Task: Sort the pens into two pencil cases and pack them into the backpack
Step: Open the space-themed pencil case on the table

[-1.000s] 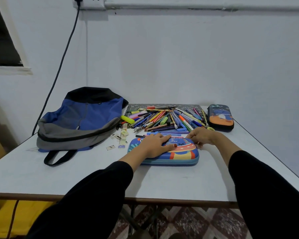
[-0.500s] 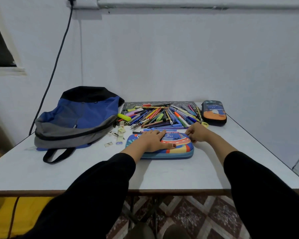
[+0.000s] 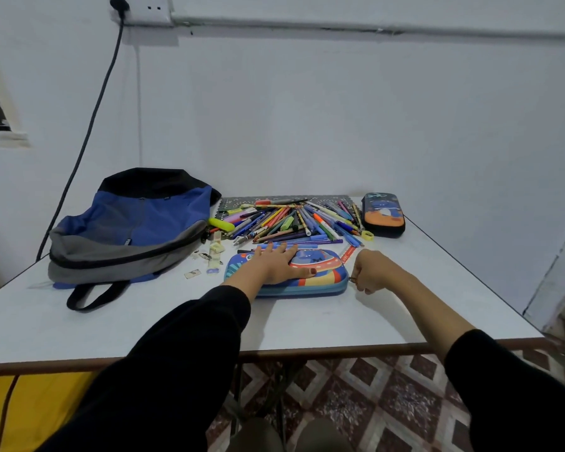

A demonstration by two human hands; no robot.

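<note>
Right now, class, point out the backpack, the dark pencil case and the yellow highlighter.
backpack (image 3: 150, 220), head view, blue front panel.
dark pencil case (image 3: 383, 219), head view, orange band of lid.
yellow highlighter (image 3: 222, 224), head view, middle of barrel.

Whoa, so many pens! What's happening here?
A person is at the blue pencil case. The left hand presses flat on its lid, and the right hand pinches the zip pull at its right end. The pens lie in a heap behind it. The other pencil case sits far right; the backpack lies on the left.
</note>
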